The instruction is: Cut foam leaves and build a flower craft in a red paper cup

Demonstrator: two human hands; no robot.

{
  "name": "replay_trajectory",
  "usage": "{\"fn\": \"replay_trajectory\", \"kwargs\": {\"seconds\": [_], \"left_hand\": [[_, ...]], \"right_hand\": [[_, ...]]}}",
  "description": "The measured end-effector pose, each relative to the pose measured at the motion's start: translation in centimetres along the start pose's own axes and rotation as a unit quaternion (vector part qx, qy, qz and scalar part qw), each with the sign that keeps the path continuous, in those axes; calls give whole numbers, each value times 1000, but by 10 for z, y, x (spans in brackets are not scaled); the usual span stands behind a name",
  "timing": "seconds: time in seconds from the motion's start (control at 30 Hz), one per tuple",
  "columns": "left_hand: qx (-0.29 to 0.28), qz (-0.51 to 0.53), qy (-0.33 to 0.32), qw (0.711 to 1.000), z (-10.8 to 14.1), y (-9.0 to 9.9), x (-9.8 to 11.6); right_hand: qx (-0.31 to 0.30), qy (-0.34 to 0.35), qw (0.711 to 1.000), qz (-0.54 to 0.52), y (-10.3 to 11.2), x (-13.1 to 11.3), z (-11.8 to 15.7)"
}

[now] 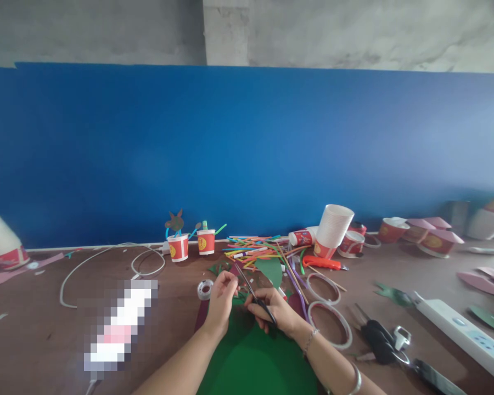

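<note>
My right hand [274, 310] grips black-handled scissors [247, 278], their blades pointing up and to the left. Close beside the blades, my left hand [222, 302] has its thumb and fingertips pinched together. Whatever lies between those fingers is too small to tell. Under both hands a large green paper sheet [259, 362] rests on dark red paper [201, 317]. A cut green paper piece [270, 270] lies just beyond the right hand. To the left of the left hand sits a small tape roll [205, 289].
Behind the hands are a heap of coloured sticks [251, 249] and two decorated paper cups [178, 249]. Rightward lie a cup stack [333, 230], an orange cutter [321, 263], tape rings [330, 325], keys [377, 340] and a power strip [465, 332]. A pixelated bright object [121, 326] lies left.
</note>
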State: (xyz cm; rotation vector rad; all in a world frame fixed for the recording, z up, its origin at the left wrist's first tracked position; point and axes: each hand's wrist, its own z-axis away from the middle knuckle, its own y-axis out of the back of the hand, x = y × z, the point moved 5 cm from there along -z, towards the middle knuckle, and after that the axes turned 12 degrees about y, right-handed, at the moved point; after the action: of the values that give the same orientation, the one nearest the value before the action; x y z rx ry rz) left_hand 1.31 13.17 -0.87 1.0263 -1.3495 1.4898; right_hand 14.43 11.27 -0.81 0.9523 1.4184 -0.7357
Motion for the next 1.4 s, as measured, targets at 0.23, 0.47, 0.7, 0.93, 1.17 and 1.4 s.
{"fn": "replay_trajectory", "kwargs": {"seconds": [0.23,0.47,0.7,0.93,1.17,1.4], "left_hand": [[2,-7,-9,1000,0,1,-1],[-1,-9,-9,1000,-1,1,-1],[3,-17,-11,1000,0,1,0],[12,-3,3,1000,-2,3,0],[9,-2,-4,1000,-3,3,0],[24,-18,-10,999,-3,4,1]], "right_hand": [[1,4,1000,5,0,0,0],[5,-1,1000,15,1,1,0],[7,-4,1000,22,1,-1,0],[-3,1,999,32,2,1,-1],[-8,-3,999,33,2,-1,-1],[-13,-2,999,47,4,1,0]]}}
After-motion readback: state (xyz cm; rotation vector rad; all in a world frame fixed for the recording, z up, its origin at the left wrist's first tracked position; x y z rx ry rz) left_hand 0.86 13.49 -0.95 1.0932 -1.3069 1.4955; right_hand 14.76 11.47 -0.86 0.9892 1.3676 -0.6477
